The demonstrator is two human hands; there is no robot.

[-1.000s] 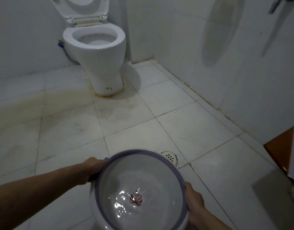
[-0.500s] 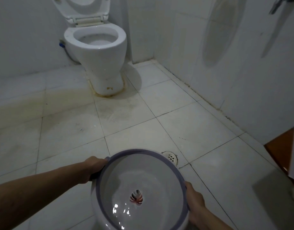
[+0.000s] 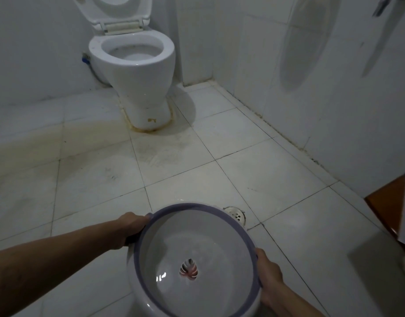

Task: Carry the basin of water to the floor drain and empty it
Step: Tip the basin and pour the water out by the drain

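The person's left hand (image 3: 133, 227) and right hand (image 3: 269, 273) hold the white basin (image 3: 174, 300) by its purple rim, fingers clamped on opposite sides. The basin is held above the tiled floor (image 3: 254, 175), its far edge just beside the floor drain (image 3: 236, 215) and partly overlapping it in view. Shallow water glints inside. A toilet (image 3: 137, 72) stands well beyond the drain.

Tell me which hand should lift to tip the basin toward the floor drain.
The left hand. It grips the basin rim opposite the floor drain, which lies by the far right rim, nearer the right hand.
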